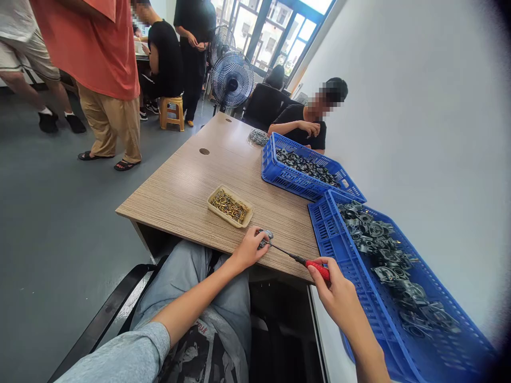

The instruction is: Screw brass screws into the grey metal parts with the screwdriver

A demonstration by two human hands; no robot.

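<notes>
My left hand [250, 248] is closed around a small grey metal casting [266, 235] at the table's front edge; fingers hide part of it. In my right hand [335, 284] is a screwdriver [317, 267] with a red handle and a dark shaft. Its shaft points left, and the tip meets the casting near my left fingers. Just behind the left hand stands a cream plastic tray [211, 206] holding many small brass-coloured screws [229, 206].
To the right, a blue crate [339, 255] of metal castings [371, 229] borders the wooden table [179, 181]. Behind it sits another blue crate [279, 178]. A seated person [295, 119] works beyond. A fan [232, 80] and several people are farther back.
</notes>
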